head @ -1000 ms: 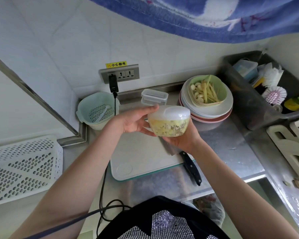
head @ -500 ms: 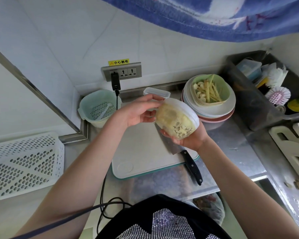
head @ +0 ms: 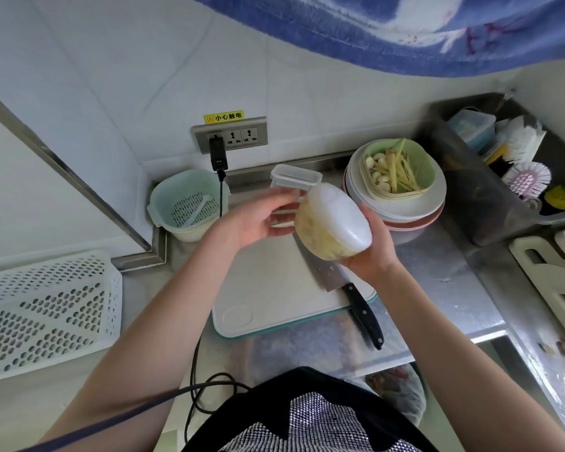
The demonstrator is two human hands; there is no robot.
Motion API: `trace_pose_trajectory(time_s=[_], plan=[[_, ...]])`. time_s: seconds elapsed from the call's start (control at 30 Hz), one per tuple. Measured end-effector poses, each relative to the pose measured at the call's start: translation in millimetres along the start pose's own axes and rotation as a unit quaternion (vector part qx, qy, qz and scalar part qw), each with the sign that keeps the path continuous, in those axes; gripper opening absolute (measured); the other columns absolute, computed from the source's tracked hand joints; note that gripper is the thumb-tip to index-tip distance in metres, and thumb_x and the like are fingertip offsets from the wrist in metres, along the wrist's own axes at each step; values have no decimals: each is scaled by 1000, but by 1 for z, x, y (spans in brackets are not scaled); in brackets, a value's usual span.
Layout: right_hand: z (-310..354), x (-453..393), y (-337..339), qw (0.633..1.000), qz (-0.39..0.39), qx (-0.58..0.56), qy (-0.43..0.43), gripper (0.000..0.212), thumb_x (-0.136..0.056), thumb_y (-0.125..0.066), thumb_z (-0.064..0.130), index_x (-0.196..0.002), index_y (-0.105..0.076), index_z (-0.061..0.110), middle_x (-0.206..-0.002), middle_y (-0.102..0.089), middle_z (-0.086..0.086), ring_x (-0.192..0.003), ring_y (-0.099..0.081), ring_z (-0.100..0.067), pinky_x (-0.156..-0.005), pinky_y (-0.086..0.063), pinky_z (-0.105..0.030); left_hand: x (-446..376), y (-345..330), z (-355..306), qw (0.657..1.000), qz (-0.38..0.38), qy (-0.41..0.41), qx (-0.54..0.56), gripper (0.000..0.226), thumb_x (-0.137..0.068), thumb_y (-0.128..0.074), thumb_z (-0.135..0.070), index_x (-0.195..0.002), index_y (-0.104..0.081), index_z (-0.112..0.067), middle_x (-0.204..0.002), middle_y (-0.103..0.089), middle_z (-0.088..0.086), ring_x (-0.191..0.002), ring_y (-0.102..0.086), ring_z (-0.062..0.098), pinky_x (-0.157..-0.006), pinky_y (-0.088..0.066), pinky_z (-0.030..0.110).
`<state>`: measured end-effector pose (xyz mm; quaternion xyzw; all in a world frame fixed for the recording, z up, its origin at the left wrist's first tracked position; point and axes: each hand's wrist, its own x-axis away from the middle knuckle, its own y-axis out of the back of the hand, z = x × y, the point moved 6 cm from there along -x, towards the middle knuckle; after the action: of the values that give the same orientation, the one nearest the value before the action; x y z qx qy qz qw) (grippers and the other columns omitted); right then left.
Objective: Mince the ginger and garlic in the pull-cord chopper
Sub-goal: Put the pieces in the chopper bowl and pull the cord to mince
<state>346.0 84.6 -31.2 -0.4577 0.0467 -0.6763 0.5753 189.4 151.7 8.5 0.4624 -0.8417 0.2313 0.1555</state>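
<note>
Right hand cups the chopper from below, held up over the cutting board, tipped so its lid faces up-right. Left hand, fingers loosely spread and holding nothing, sits just left of the chopper.

The chopper has tipped rightward, and the left hand has let go.

Steel desk carries cutting board, green colander, stacked plates, clear lidded box.
</note>
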Motion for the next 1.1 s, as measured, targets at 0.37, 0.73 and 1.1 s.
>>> trace_pose_trajectory(time_s=[0.37,0.73,1.1], plan=[[-47,-20,-1,968,-65,243,19,43,-85,-68,32,-118,-40,24,-120,-54,-3,-106,-59,-24,-80,-56,-47,4,39,75,978,-208,-15,-7,36,-86,-66,-29,-121,-56,-27,-116,-60,-3,-109,-59,26,-68,-57,42],[-91,-40,1,785,-88,604,108,73,-69,-72,58,-112,-35,12,-108,-44,-4,-94,-46,-21,-78,-43,-35,-4,61,86,868,-93,70,-483,114,-67,-80,-39,-150,-2,-41,-159,14,-3,-146,15,27,-118,-6,48],[-80,-12,-35,299,105,817,482,29,-63,-83,35,-80,-67,19,-96,-59,-1,-71,-60,-23,-51,-48,-27,-7,29,97,692,-104,-55,-712,112,-57,-78,-51,-142,-7,-55,-153,7,-4,-136,-8,38,-100,-32,65]])
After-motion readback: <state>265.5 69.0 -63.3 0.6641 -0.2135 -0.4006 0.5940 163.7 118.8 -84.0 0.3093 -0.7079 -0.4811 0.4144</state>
